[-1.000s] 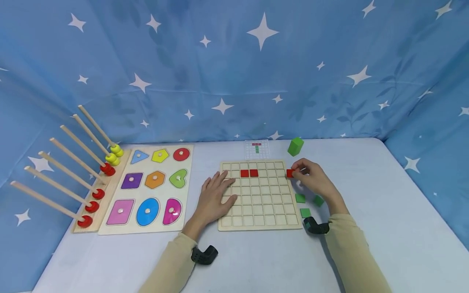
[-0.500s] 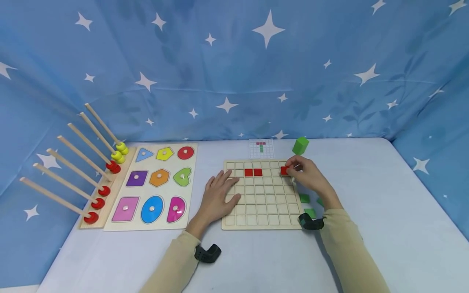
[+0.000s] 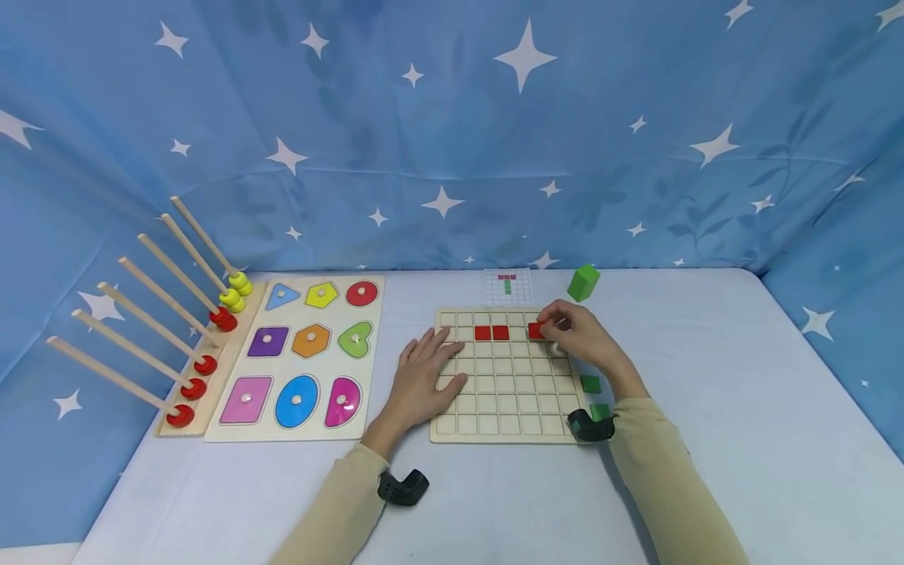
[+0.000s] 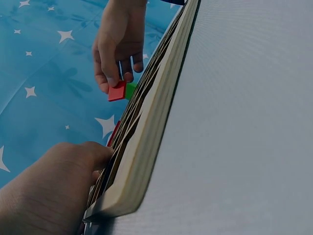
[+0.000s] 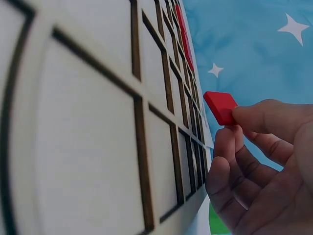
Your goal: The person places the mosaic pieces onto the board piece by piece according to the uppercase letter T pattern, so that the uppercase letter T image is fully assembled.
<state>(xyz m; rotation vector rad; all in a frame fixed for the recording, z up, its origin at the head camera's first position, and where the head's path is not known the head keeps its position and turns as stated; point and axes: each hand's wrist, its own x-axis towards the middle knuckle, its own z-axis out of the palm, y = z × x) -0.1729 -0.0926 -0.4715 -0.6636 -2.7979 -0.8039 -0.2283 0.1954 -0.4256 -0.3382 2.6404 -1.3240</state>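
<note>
A wooden grid board (image 3: pixel 504 439) lies on the table with two red tiles (image 3: pixel 491 333) side by side in its second row. The left hand (image 3: pixel 422 380) rests with spread fingers on the board's left edge. Between thumb and fingers the right hand (image 3: pixel 582 337) pinches a red tile (image 3: pixel 535 330) over the board's upper right part. The right wrist view shows this red tile (image 5: pixel 221 106) held above the grid surface by the right hand (image 5: pixel 269 161). In the left wrist view the red tile (image 4: pixel 117 91) hangs from the fingertips, off the board.
Green tiles (image 3: pixel 590 384) lie by the board's right edge. Behind it are a pattern card (image 3: pixel 508 288) and a green block (image 3: pixel 583 283). At the left are a shape puzzle board (image 3: pixel 293 431) and a peg stand (image 3: pixel 231 337) with red and yellow beads.
The right hand has carried the red tile leftward, from beside the board's right edge to over the grid. The left hand keeps its place on the board. The head view has shifted slightly.
</note>
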